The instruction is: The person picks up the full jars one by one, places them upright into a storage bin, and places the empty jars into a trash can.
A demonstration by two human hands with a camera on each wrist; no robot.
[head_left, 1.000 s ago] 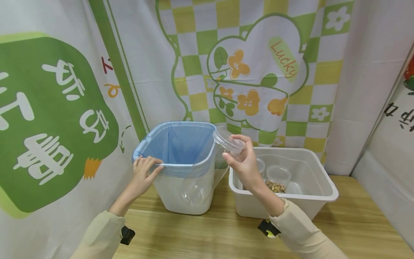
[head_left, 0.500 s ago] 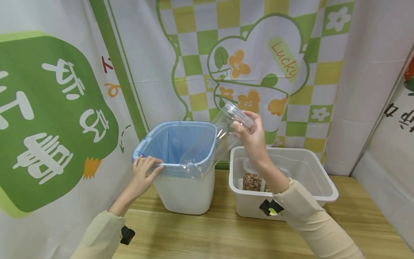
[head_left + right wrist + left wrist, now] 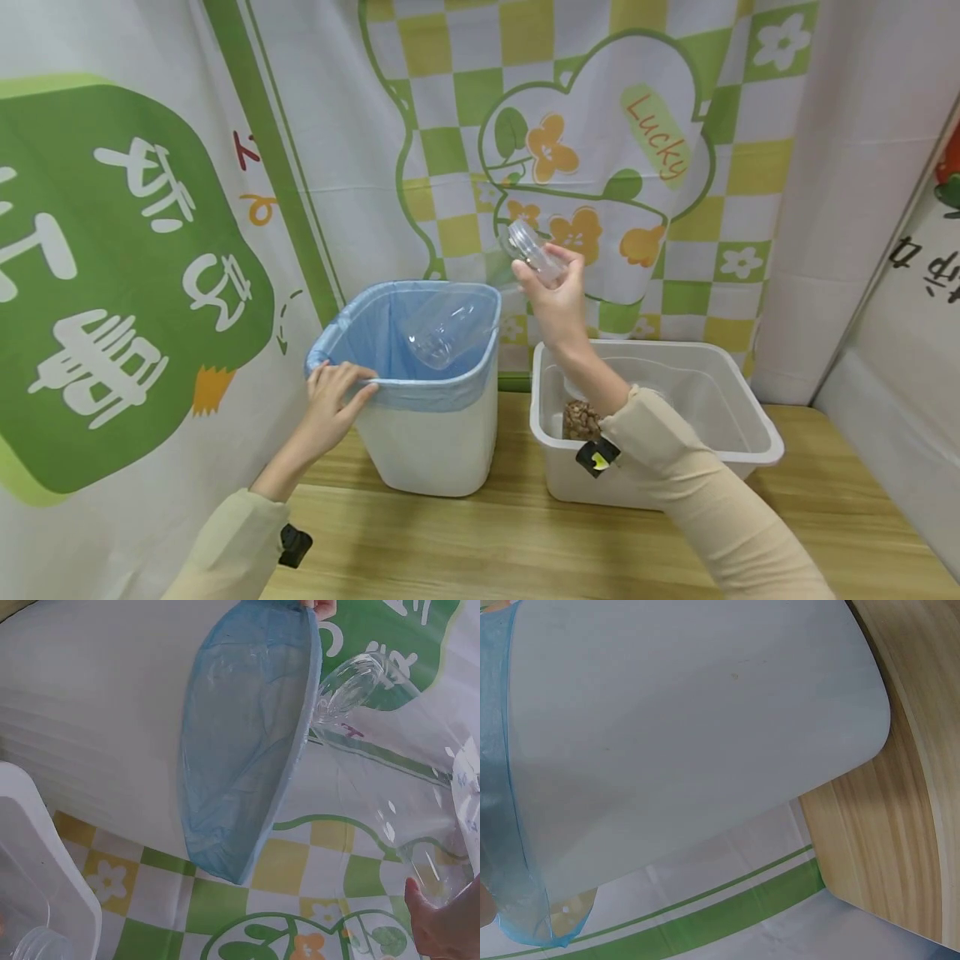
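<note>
My right hand (image 3: 558, 304) pinches a clear plastic jar (image 3: 438, 337) at its ridged, lidded end (image 3: 531, 243). The jar slants down leftward, its base overlapping the opening of a white trash bin (image 3: 435, 450) in the head view. Its see-through body and a white label with blue marks (image 3: 471, 776) show in the right wrist view. A blue bag (image 3: 341, 325) lines the bin and folds over the rim. My left hand (image 3: 337, 396) holds the bin's near left rim, fingers bent over the edge. Mostly bin wall fills the left wrist view.
Right of the bin, a white plastic tub (image 3: 757, 421) stands on the wooden table (image 3: 420, 550). Inside it are brown nut-like pieces (image 3: 581, 421) in a clear container, partly hidden by my right arm. A printed cloth (image 3: 742, 92) hangs close behind.
My right hand has risen, first rightward and then back left. The jar's base has swung up from in front of the bin to its opening. My left hand has stayed put.
</note>
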